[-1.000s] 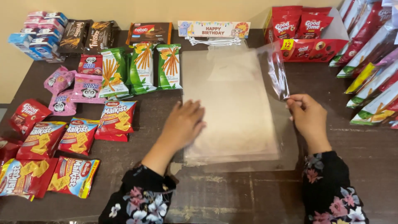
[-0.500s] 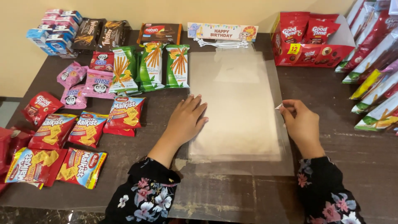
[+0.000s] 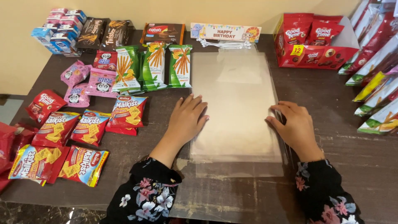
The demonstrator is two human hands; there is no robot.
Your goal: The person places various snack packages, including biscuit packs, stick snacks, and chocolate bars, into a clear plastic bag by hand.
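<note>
Sleeves of black fabric with a floral print cover both forearms at the near edge of the dark brown wooden table (image 3: pixel 352 157). Between the hands lies the stack of clear flat plastic bags (image 3: pixel 236 103), flat on the table and running away from the wrists toward the wall. The left hand (image 3: pixel 187 119) rests palm down on the stack's left edge, fingers (image 3: pixel 195 103) together and laid flat, pointing away. The right hand (image 3: pixel 295 126) presses on the stack's right edge, fingers (image 3: pixel 278 118) slightly curled and close together, tips touching the plastic. Just left of the left fingers sit red-and-blue cracker packets (image 3: pixel 126 114), more of them spread nearer the table's left corner. Beyond the left fingertips stand green packets of stick biscuits (image 3: pixel 153 66), with pink panda-print packets (image 3: pixel 89 81) further left. Past the right fingers, well apart, stands an open red cardboard box of cookie packets (image 3: pixel 315 45). Farthest off, beyond the stack's far end, a pale long birthday banner card (image 3: pixel 226 32) leans by the wall.
</note>
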